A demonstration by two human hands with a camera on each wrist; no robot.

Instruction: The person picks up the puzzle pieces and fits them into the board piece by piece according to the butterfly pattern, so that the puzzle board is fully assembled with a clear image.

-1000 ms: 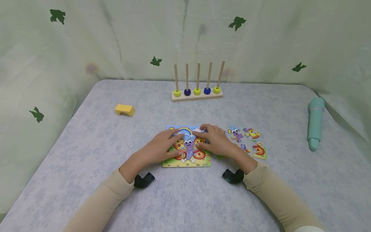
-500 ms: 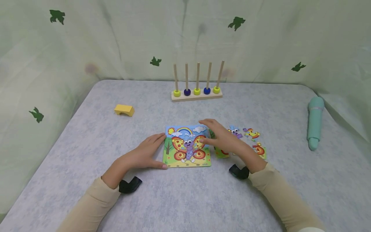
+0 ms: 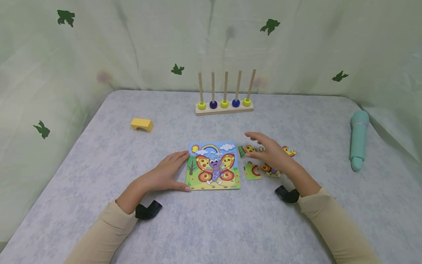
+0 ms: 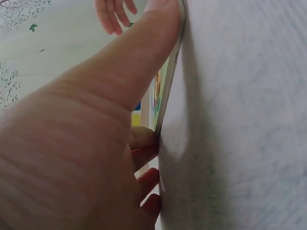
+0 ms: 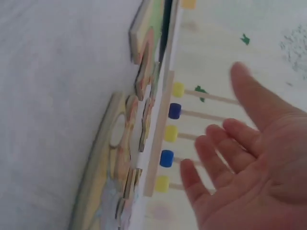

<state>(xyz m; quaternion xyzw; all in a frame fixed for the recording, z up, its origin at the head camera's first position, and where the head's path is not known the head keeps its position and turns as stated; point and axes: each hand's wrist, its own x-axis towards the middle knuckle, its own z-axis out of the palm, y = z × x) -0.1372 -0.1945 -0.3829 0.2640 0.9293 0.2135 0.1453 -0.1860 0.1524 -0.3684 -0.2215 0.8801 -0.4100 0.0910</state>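
Observation:
A square butterfly picture puzzle (image 3: 213, 179) lies flat on the table in the head view. My left hand (image 3: 161, 175) rests at its left side, fingers extended by the upper left edge and the thumb at the lower left corner. In the left wrist view the thumb (image 4: 115, 72) lies along the puzzle's thin edge (image 4: 171, 79). Loose puzzle pieces (image 3: 252, 171) lie just right of the puzzle. Over them hovers my right hand (image 3: 271, 154), fingers spread and nothing held, hiding some pieces. Its palm also faces the pieces (image 5: 144, 43) in the right wrist view.
Behind the puzzle stands a wooden peg rack (image 3: 224, 109) with yellow and blue beads. A yellow arch block (image 3: 141, 124) sits at the left, and a teal microphone-shaped object (image 3: 359, 139) lies near the right edge. A pale curtain (image 3: 224, 44) closes off the back.
Both hands have come off the puzzle's face. The left has drawn back to its left side; the right has moved right over the loose pieces, uncovering the picture.

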